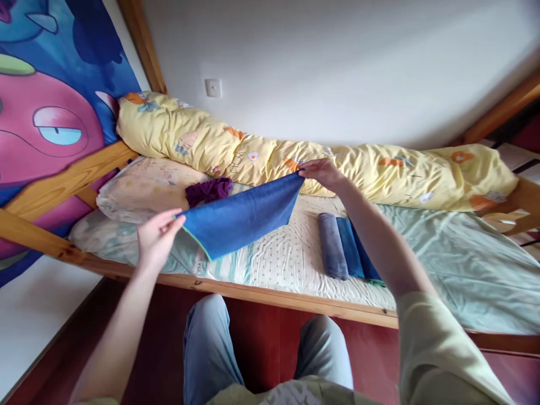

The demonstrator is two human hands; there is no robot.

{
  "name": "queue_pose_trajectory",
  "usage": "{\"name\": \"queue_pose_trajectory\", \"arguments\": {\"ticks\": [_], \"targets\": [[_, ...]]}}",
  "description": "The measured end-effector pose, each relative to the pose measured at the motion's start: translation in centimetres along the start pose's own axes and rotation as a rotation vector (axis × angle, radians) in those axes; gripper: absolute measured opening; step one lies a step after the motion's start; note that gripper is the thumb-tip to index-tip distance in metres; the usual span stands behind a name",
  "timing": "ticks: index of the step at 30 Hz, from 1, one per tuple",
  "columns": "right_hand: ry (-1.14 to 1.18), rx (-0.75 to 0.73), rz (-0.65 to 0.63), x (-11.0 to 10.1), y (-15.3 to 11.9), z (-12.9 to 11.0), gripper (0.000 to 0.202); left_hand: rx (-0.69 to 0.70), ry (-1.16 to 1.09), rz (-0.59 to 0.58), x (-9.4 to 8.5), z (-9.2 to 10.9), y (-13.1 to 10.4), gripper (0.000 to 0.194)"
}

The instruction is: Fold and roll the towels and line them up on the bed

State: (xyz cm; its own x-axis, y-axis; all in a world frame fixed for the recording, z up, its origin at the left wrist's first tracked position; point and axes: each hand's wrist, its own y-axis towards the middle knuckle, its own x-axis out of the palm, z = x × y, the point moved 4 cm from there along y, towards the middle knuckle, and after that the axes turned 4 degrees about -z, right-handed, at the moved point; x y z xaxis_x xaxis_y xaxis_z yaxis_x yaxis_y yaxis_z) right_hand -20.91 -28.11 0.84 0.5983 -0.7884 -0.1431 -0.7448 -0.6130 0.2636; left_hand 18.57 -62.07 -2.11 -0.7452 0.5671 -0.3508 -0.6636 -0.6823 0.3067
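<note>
A blue towel (244,215) with green edging is stretched out above the bed between my two hands. My left hand (159,236) pinches its left top corner, and my right hand (321,173) pinches the right top corner. Its lower edge hangs over the patterned sheet. To the right, under my right forearm, a grey rolled towel (333,245) lies on the mattress beside folded dark blue towels (353,247), partly hidden by the arm. Behind the stretched towel, a crumpled purple cloth (208,191) rests near the pillow (145,188).
A long yellow quilt (270,157) is bunched along the wall. The wooden bed rail (253,293) runs along the near side, just beyond my knees. A green sheet (455,264) covers the right end of the bed. A cartoon hanging (46,124) covers the left wall.
</note>
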Motion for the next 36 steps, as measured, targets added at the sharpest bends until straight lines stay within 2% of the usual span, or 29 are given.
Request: {"name": "queue_pose_trajectory", "arguments": {"ticks": [3, 5, 8, 11, 17, 26, 31, 34, 36], "targets": [[-0.105, -0.023, 0.038, -1.7, -3.3, -4.8, 0.056, 0.147, 0.079, -0.057, -0.9, 5.1, 5.5, 0.044], [-0.205, -0.011, 0.062, -2.5, -5.3, -7.6, 0.053, 0.177, 0.113, -0.086, -0.8, 8.0, 8.2, 0.040], [-0.348, 0.013, 0.141, -3.5, -7.7, -10.7, 0.043, 0.112, 0.138, -0.095, -0.1, 10.8, 11.3, 0.045], [-0.423, -0.002, 0.220, -4.4, -9.5, -12.6, 0.033, 0.079, 0.120, -0.085, 0.6, 12.8, 13.1, 0.051], [-0.393, -0.054, 0.265, -5.6, -11.6, -13.6, 0.022, 0.093, 0.038, -0.137, 1.7, 15.4, 13.3, 0.044], [-0.272, -0.052, 0.346, -5.4, -12.5, -14.3, 0.025, 0.046, -0.070, -0.192, 1.7, 15.9, 13.1, 0.028], [-0.191, -0.077, 0.400, -5.3, -12.9, -14.8, 0.030, 0.048, -0.055, -0.204, 1.4, 16.5, 12.3, 0.037], [-0.170, -0.099, 0.407, -5.7, -13.0, -14.8, 0.032, 0.038, -0.041, -0.248, 1.4, 17.0, 11.9, 0.043], [-0.165, -0.109, 0.411, -6.1, -13.0, -14.7, 0.035, 0.061, -0.036, -0.232, 1.4, 17.2, 11.8, 0.044]]}}
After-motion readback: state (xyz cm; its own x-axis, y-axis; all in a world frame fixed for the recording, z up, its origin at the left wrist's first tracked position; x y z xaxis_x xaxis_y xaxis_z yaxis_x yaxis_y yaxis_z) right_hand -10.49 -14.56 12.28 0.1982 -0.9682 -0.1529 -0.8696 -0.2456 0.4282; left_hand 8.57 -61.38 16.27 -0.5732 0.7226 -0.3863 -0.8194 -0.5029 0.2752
